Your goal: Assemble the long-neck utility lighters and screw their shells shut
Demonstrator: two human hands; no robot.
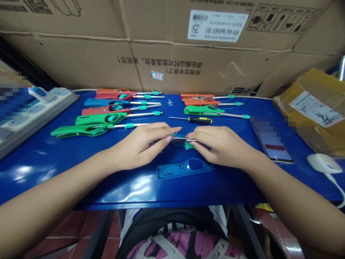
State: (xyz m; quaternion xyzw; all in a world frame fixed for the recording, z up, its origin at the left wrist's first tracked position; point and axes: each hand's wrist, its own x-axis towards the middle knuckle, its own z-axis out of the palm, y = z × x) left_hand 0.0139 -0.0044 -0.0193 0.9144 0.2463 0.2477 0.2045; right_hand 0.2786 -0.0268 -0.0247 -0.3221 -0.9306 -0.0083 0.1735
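Blue plastic and bare metal show on the opened lighter (181, 139), pinched at table centre between left hand (141, 145) and right hand (222, 147); its blue half-shell (184, 169) lies at six o'clock, screwdriver (198, 120) at twelve.

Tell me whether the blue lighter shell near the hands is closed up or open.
Open: the blue shell half lies alone on the table, hollow inside facing up, no matching half on it.
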